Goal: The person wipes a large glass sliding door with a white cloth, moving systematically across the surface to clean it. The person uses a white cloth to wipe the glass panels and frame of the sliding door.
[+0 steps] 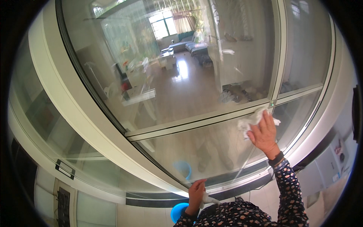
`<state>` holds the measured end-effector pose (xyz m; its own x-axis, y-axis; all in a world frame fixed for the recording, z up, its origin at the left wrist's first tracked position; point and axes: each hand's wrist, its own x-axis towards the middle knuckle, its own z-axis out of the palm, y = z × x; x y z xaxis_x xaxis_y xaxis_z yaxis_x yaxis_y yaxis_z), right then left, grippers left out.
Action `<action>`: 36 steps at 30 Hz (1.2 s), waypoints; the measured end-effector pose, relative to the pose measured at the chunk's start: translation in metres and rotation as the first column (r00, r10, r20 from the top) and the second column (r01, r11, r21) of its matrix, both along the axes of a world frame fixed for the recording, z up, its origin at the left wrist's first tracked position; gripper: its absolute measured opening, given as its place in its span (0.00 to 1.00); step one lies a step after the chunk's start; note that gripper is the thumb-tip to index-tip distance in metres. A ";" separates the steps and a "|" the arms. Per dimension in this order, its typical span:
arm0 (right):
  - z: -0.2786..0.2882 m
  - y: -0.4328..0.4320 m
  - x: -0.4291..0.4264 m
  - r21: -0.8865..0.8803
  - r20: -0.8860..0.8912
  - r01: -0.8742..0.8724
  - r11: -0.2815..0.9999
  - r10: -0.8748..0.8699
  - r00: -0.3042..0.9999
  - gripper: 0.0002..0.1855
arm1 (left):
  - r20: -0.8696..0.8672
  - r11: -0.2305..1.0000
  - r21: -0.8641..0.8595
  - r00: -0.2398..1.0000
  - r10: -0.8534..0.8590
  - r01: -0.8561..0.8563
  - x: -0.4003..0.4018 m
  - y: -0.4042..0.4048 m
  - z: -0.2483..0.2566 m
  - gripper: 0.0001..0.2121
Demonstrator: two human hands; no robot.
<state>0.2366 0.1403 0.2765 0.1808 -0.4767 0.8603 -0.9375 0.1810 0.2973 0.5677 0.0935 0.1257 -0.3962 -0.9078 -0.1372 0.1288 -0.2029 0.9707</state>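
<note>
My right hand point(263, 136) presses a white cloth point(251, 122) flat against the glass sliding door, just below its pale crossbar point(198, 121) and close to the upright frame on the right. The cloth is crumpled and partly blurred. Lower down, my left hand point(196, 193) is raised near the bottom of the door, its fingers bent; a whitish cloth point(210, 199) hangs beside its palm, and how it is held is partly hidden. Beneath that forearm stands a bright blue bucket point(176, 212), partly covered by the sleeve.
A pale curved door frame point(93, 127) runs down the left, with a black-edged recessed handle point(65, 169). The dark bottom track point(241, 189) crosses before me. At the right stands a white cabinet or appliance point(320, 173). Through the glass show a room, furniture and shoes point(227, 96).
</note>
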 end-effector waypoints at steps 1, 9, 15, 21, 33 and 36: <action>-0.007 0.003 -0.005 -0.044 0.018 0.007 0.999 -0.006 1.000 0.21 | 0.012 1.000 0.021 1.000 -0.017 0.017 -0.002 0.001 -0.002 0.09; -0.027 -0.021 0.024 -0.063 0.076 -0.038 0.997 0.042 0.996 0.22 | 0.062 0.999 0.019 0.997 -0.041 0.040 -0.003 0.011 -0.011 0.09; -0.011 -0.068 0.099 -0.052 -0.020 -0.211 0.976 0.210 0.977 0.23 | 0.043 0.997 0.052 0.998 0.055 -0.057 0.016 0.016 -0.020 0.09; 0.017 -0.101 0.178 0.005 -0.070 -0.326 0.945 0.326 0.943 0.24 | 0.028 0.980 0.117 0.987 0.158 -0.160 0.045 0.025 -0.027 0.08; 0.024 -0.146 0.252 0.122 -0.130 -0.501 0.857 0.514 0.848 0.15 | 0.123 0.942 0.132 0.948 0.294 -0.309 0.104 0.030 -0.046 0.08; 0.022 -0.148 0.254 0.103 -0.165 -0.486 0.868 0.497 0.852 0.10 | 0.177 0.925 0.147 0.930 0.323 -0.350 0.113 0.023 -0.049 0.08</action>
